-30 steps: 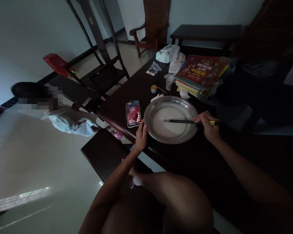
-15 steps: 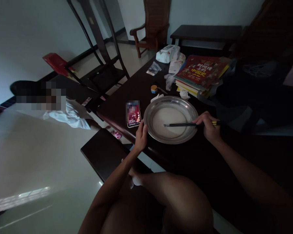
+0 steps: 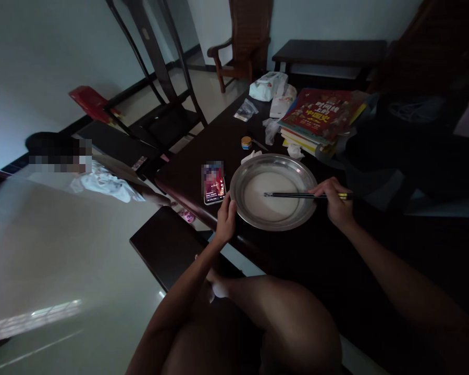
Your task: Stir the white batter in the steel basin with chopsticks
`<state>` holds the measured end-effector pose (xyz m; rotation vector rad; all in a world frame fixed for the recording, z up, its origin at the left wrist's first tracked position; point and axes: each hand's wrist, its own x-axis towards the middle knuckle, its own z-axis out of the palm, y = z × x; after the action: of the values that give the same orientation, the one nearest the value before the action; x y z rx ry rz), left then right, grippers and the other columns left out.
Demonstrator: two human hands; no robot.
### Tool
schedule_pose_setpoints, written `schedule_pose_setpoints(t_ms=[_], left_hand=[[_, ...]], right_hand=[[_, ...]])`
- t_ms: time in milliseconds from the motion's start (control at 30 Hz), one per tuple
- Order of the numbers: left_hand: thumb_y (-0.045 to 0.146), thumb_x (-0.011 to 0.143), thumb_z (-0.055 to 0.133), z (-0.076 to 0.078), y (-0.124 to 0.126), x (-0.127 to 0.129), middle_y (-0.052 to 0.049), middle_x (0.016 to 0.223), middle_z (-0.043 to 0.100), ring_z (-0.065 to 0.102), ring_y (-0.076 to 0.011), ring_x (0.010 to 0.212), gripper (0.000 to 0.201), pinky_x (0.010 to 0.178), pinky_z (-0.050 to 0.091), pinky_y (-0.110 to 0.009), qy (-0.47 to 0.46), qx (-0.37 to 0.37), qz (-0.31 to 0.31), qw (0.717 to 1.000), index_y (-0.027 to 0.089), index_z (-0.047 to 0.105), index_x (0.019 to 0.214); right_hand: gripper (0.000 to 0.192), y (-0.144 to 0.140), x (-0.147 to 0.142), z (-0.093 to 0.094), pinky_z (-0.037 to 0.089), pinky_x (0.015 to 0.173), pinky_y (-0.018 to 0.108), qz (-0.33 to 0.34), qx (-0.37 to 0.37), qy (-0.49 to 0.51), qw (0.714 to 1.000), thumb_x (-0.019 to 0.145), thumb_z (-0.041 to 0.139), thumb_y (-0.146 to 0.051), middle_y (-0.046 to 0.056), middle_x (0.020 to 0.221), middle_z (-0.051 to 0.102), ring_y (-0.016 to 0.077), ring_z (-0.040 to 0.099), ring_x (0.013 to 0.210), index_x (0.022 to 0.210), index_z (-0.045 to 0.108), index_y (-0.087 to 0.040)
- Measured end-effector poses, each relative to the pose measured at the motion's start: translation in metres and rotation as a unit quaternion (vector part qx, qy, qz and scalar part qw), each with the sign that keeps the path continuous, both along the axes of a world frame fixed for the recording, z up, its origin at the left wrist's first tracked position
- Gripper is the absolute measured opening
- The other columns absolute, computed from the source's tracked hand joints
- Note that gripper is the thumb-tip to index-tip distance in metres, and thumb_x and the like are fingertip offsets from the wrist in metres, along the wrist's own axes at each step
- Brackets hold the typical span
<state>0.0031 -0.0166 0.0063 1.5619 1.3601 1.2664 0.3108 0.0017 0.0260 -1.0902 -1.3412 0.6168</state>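
Observation:
A wide metal basin (image 3: 250, 172) with a pale liquid in it sits on the dark table (image 3: 203, 151). My left hand (image 3: 226, 219) grips the basin's near-left rim. My right hand (image 3: 334, 203) holds a pair of dark chopsticks (image 3: 293, 195), whose tips reach into the liquid near the basin's middle. A phone (image 3: 213, 182) with a lit screen lies just left of the basin.
A stack of books (image 3: 320, 117), plastic bags (image 3: 269, 86), a small round tin (image 3: 246, 142) and crumpled tissue lie at the table's far side. A dark bench (image 3: 164, 245) stands below the table edge. Another person's white sleeve (image 3: 105, 185) is at the left, near chairs (image 3: 160, 112).
The chopstick tips dipped toward me and then swung back away across the liquid. The person at the left has shifted. My left hand stays on the rim.

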Motion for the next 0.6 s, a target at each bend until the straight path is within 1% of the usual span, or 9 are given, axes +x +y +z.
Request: schedule_pose_setpoints(t_ms=[100,200,267,367,433,533,600], left_hand=[[0.069,0.099,0.040,0.0011,-0.0001,0.0004,-0.013,0.143,0.064,0.060,-0.0283,0.135,0.067,0.117,0.045,-0.043,0.001,0.002,0.000,1.000,0.018,0.057,0.140],[0.069,0.099,0.040,0.0016,-0.0002,0.0009,-0.013,0.144,0.064,0.058,-0.0282,0.136,0.067,0.118,0.044,-0.043,0.002,0.002,0.002,1.000,0.019,0.057,0.140],[0.069,0.099,0.040,0.0020,-0.0003,0.0013,-0.013,0.144,0.064,0.058,-0.0283,0.137,0.067,0.118,0.043,-0.044,0.001,0.002,0.001,1.000,0.019,0.057,0.140],[0.068,0.099,0.040,0.0025,-0.0002,0.0021,-0.014,0.143,0.064,0.059,-0.0286,0.135,0.067,0.117,0.044,-0.044,-0.002,0.002,-0.001,1.000,0.018,0.057,0.140],[0.069,0.099,0.040,0.0027,0.0000,0.0027,-0.014,0.142,0.065,0.060,-0.0284,0.134,0.067,0.117,0.044,-0.044,-0.001,0.002,-0.001,1.000,0.018,0.058,0.139],[0.071,0.098,0.039,0.0027,0.0003,0.0032,-0.013,0.141,0.066,0.060,-0.0280,0.134,0.069,0.116,0.045,-0.043,0.002,0.004,0.003,1.000,0.019,0.058,0.138],[0.072,0.097,0.039,0.0025,0.0003,0.0032,-0.013,0.141,0.066,0.060,-0.0280,0.134,0.069,0.116,0.045,-0.043,0.001,0.004,0.005,1.000,0.019,0.058,0.138]], right_hand=[[0.053,0.0001,0.0009,-0.0004,0.048,0.077,0.042,0.003,-0.003,0.029,1.000,0.094,0.055,-0.059,0.001,0.062,0.071,0.0201,0.062,0.067,0.054,0.065,-0.026],[0.049,-0.0006,0.0000,0.0000,0.049,0.080,0.043,0.029,-0.011,0.006,0.999,0.093,0.056,-0.060,0.001,0.066,0.072,0.0218,0.065,0.074,0.059,0.069,-0.027],[0.046,-0.0008,-0.0003,0.0005,0.049,0.082,0.043,0.023,-0.005,-0.011,1.000,0.094,0.057,-0.059,0.001,0.069,0.074,0.0225,0.065,0.078,0.063,0.071,-0.028],[0.050,-0.0005,0.0002,0.0006,0.047,0.078,0.041,0.004,0.009,0.008,1.000,0.096,0.055,-0.057,0.001,0.066,0.073,0.0206,0.062,0.072,0.058,0.067,-0.027],[0.052,-0.0004,0.0004,0.0005,0.047,0.077,0.042,0.009,0.004,0.022,1.000,0.096,0.054,-0.058,0.000,0.064,0.072,0.0201,0.062,0.069,0.055,0.066,-0.027],[0.049,-0.0005,-0.0002,0.0011,0.049,0.081,0.044,0.022,-0.007,-0.003,1.000,0.094,0.055,-0.061,0.001,0.066,0.073,0.0216,0.065,0.073,0.059,0.068,-0.028],[0.048,-0.0006,-0.0005,0.0019,0.050,0.082,0.045,0.014,-0.007,-0.017,1.000,0.093,0.056,-0.061,0.001,0.068,0.074,0.0222,0.066,0.075,0.060,0.069,-0.028]])
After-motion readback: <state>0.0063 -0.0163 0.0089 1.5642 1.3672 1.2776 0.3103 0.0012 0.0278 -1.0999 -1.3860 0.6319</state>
